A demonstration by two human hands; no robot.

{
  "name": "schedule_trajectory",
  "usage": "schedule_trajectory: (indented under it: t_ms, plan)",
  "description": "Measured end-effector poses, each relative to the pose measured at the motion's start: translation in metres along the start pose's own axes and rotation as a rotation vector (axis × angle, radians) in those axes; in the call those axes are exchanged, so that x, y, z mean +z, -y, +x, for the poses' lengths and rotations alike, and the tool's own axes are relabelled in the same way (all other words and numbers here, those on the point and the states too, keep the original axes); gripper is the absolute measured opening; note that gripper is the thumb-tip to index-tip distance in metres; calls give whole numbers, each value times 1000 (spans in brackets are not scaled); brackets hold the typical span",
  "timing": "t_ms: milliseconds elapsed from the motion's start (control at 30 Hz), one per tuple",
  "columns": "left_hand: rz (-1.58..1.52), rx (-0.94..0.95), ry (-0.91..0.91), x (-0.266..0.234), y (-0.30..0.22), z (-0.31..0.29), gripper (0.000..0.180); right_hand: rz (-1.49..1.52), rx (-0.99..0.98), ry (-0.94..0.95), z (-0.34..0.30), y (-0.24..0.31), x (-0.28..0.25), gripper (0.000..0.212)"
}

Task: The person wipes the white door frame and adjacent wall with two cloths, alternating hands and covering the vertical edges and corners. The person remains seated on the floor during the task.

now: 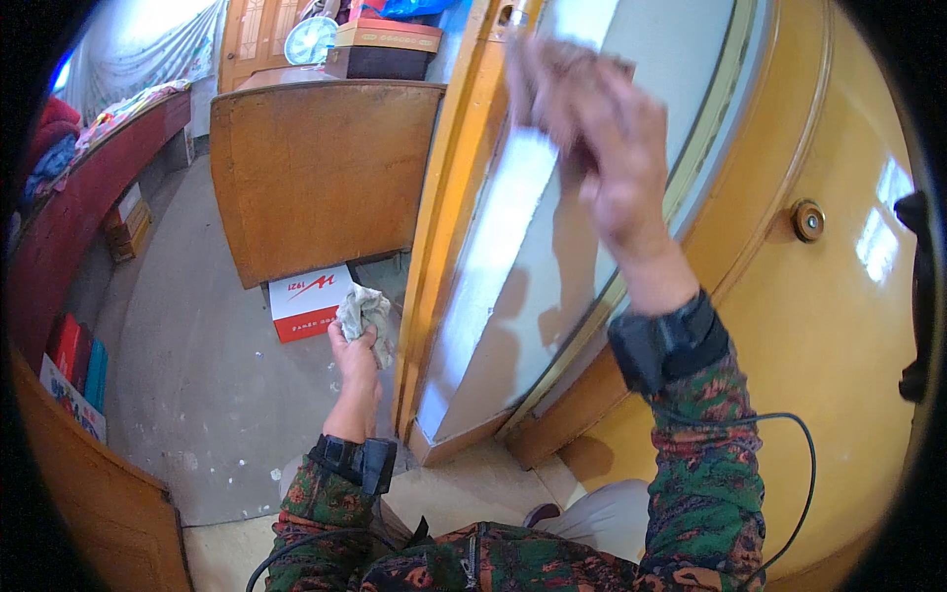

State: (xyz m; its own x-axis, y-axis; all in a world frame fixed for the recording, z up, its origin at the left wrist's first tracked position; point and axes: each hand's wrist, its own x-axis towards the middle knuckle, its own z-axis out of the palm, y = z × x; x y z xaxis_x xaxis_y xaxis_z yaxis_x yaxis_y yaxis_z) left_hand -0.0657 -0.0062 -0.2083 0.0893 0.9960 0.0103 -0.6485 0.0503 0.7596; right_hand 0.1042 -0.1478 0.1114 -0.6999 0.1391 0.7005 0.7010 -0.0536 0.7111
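Observation:
My right hand (626, 163) is raised at the upper middle, blurred by motion, and grips a brownish cloth (552, 84). The cloth is against or close to the orange wooden door frame (459, 148), just below a metal strike plate (510, 18); whether it touches cannot be made out. Lower down, left of the frame, my left hand (355, 355) is closed around a crumpled pale cloth (364, 314). Behind that cloth a white and red box (304, 304) sits on the floor.
A brown wooden cabinet (326, 178) stands beyond the doorway with boxes (385, 49) and a pale round fan (313, 41) on top. At right is a yellow door (848, 286) with a round lock (808, 221). A dark red bed edge (109, 197) runs along the left.

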Motion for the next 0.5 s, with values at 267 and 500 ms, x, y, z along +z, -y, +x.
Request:
schedule_trajectory:
  t_ms: [267, 500]
  plan:
    - [32, -5, -72, 3, 1, 0, 36, 4, -27, 509, -27, 62, -27, 30]
    - [111, 59, -97, -3, 14, 10, 39, -294, -57, 289, 24, 23, 40, 22]
